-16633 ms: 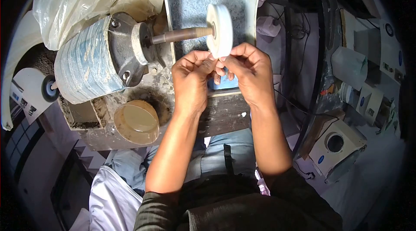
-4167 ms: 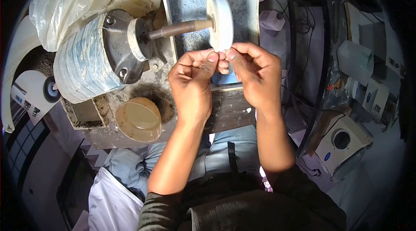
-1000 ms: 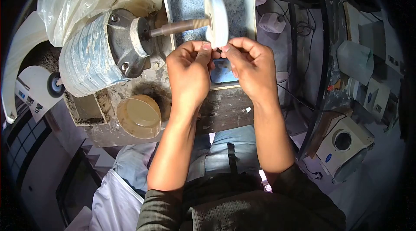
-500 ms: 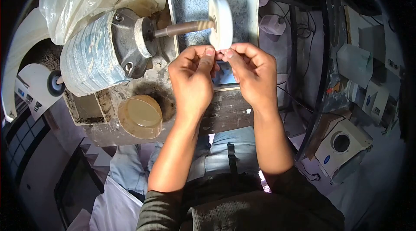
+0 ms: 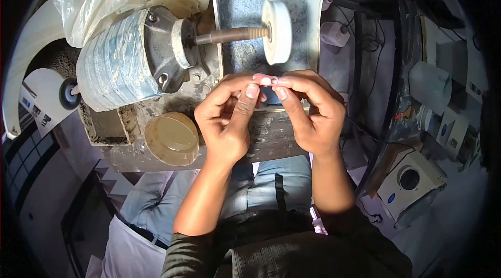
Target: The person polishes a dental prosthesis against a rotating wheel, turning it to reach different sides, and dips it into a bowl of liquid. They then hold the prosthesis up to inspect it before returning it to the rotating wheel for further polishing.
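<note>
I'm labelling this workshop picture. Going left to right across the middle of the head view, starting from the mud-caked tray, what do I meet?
Mud-caked tray → bowl of cloudy liquid → left hand → small pink-and-white piece → right hand → boxy machine with a round opening.

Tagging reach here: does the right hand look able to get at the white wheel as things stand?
Probably yes: the right hand is near the white wheel with nothing visible between them, though it holds a small pinkish piece.
</note>
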Tool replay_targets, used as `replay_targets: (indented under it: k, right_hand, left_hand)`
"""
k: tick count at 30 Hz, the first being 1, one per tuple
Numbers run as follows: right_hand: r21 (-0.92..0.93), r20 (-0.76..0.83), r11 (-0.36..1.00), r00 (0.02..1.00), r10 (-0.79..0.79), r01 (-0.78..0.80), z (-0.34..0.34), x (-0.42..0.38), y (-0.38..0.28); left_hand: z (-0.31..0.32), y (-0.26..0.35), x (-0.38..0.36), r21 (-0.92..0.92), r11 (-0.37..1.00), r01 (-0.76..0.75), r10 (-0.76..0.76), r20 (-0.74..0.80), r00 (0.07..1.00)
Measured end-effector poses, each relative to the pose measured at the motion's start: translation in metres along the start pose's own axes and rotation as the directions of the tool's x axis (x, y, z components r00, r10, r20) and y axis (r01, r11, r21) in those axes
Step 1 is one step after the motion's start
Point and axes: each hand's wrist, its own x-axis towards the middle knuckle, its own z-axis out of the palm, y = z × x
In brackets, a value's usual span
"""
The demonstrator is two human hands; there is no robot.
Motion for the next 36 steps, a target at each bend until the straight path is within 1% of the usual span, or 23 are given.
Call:
replay_targets:
  k: [1,3,7,10,12,15,19,21,22,23,25,26,28,29,30,31,33,35,36]
  right_hand:
    - [-0.001,0.0,1.0,1.0,-0.001,0.001,0.0,0.001,0.0]
    - [0.013,0.01,1.0,1.0,-0.003,0.003,-0.001,0.002,0.0]
    - [0.024,-0.001,1.0,1.0,0.021,-0.021,-0.001,0.002,0.001]
    - [-0.002,-0.012,1.0,1.0,-0.001,0.001,-0.001,0.002,0.001]
    - [-0.04,-0.008,0.999,1.0,0.001,-0.002,-0.002,0.002,-0.002]
    - [-0.061,-0.024,0.998,0.999,-0.037,0.035,-0.002,0.002,0.002]
    - [-0.123,-0.024,0.991,0.998,-0.062,0.058,-0.001,0.004,0.004]
    - [-0.174,-0.044,0.981,0.994,-0.096,0.087,0.0,0.005,0.014]
    - [-0.192,-0.069,0.978,0.993,-0.097,0.082,0.001,0.006,0.019]
    - [-0.192,-0.068,0.978,0.993,-0.098,0.084,0.001,0.007,0.021]
    - [-0.194,-0.113,0.981,0.994,0.009,-0.031,0.001,0.011,0.023]
    - [-0.2,-0.144,0.98,0.989,-0.027,-0.003,0.003,0.013,0.026]
    - [-0.198,-0.155,0.98,0.988,-0.011,-0.02,0.003,0.014,0.03]
    - [-0.196,-0.167,0.98,0.986,0.004,-0.037,0.003,0.015,0.031]
    - [-0.222,-0.163,0.975,0.986,-0.026,-0.011,0.003,0.015,0.031]
    - [-0.222,-0.163,0.975,0.986,-0.024,-0.013,0.004,0.015,0.028]
    - [-0.232,-0.116,0.973,0.993,-0.006,-0.021,0.004,0.014,0.022]
    - [-0.202,-0.115,0.979,0.993,-0.015,-0.008,0.007,0.012,0.022]
    - [-0.168,-0.117,0.985,0.993,0.029,-0.048,0.009,0.011,0.022]
  left_hand:
    - [-0.001,0.001,0.0,0.0,1.0,-0.001,0.001,0.0,1.0]
    - [-0.001,0.003,0.001,0.057,0.997,-0.046,0.046,0.01,0.999]
    - [0.0,0.002,0.0,0.055,0.998,-0.037,0.037,0.002,0.999]
    - [0.0,0.0,0.0,0.048,0.999,-0.017,0.017,0.0,1.0]
    - [0.001,0.0,0.0,-0.033,0.998,0.046,-0.046,-0.003,0.999]
    - [0.002,-0.002,0.001,-0.079,0.995,0.065,-0.066,-0.008,0.998]
    - [0.002,-0.01,0.005,-0.08,0.994,0.079,-0.08,-0.006,0.997]
    - [0.005,-0.018,0.009,-0.058,0.992,0.112,-0.113,-0.016,0.994]
    - [0.007,-0.021,0.012,-0.104,0.986,0.127,-0.13,-0.027,0.991]
    - [0.011,-0.022,0.015,-0.086,0.982,0.165,-0.171,-0.066,0.983]
    - [0.017,-0.031,0.02,-0.15,0.973,0.175,-0.191,-0.099,0.977]
    - [0.021,-0.034,0.021,-0.151,0.973,0.176,-0.192,-0.1,0.976]
    - [0.025,-0.036,0.023,-0.285,0.932,0.226,-0.269,-0.122,0.955]
    - [0.025,-0.037,0.024,-0.285,0.932,0.226,-0.269,-0.123,0.955]
    - [0.025,-0.039,0.023,-0.333,0.918,0.217,-0.27,-0.12,0.955]
    - [0.025,-0.04,0.023,-0.381,0.901,0.208,-0.27,-0.116,0.956]
    - [0.022,-0.039,0.02,-0.365,0.912,0.188,-0.25,-0.128,0.96]
    - [0.018,-0.038,0.02,-0.349,0.922,0.168,-0.229,-0.141,0.963]
    - [0.017,-0.036,0.019,-0.313,0.937,0.151,-0.202,-0.137,0.97]
